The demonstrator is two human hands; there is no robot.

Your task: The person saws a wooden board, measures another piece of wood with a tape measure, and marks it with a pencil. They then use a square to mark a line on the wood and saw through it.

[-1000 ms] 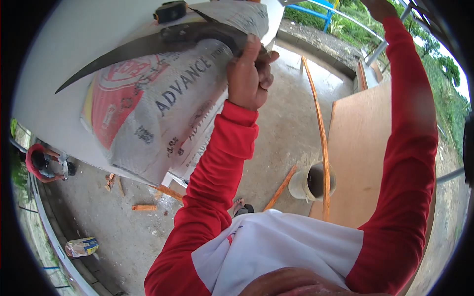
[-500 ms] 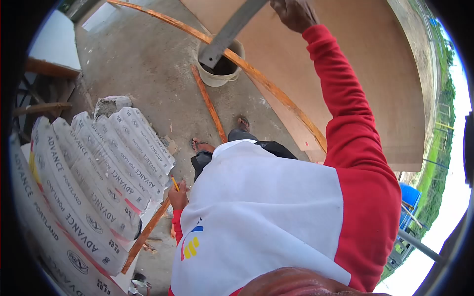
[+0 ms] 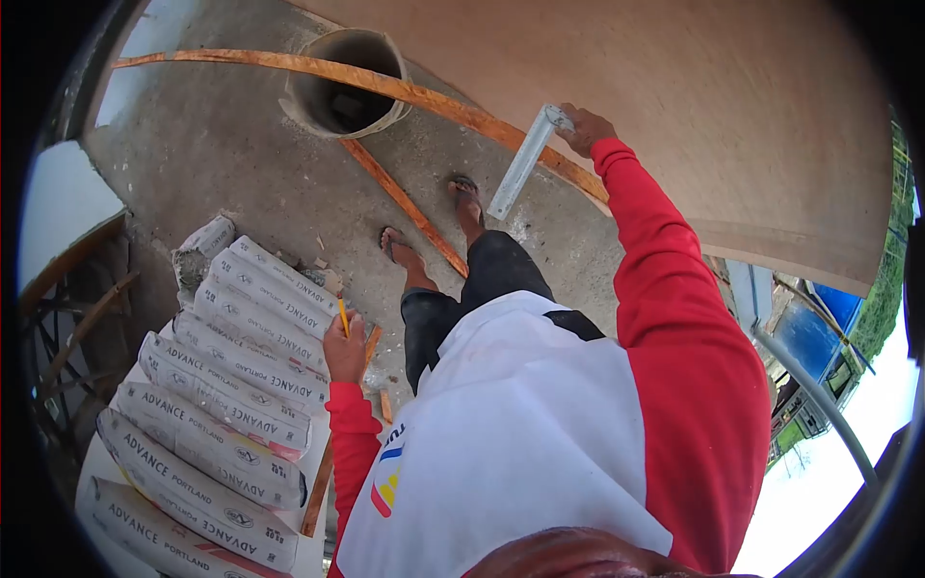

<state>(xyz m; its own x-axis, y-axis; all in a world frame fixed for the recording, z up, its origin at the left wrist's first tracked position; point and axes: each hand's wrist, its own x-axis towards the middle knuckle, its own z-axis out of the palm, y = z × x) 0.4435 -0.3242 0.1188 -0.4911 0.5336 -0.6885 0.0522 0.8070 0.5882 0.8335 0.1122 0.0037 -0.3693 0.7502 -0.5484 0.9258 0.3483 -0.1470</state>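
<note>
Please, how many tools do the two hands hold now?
2: a yellow pencil in the left fingers, beside the bags; a metal square in the right fingers. Others may be hidden.

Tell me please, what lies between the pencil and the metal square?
The head view shows both sandaled feet, a wooden strip running between them, and concrete floor between the pencil and the metal square.

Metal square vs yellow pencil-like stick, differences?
Shape: the metal square is L-shaped with a flat blade; the yellow pencil-like stick is slim and straight.
Color: the metal square is silvery gray, the yellow pencil-like stick yellow.
Exposure: the metal square's blade extends well clear of the right hand; the yellow pencil-like stick is partly hidden by the left hand.
Shared: both are hand-held.
</note>
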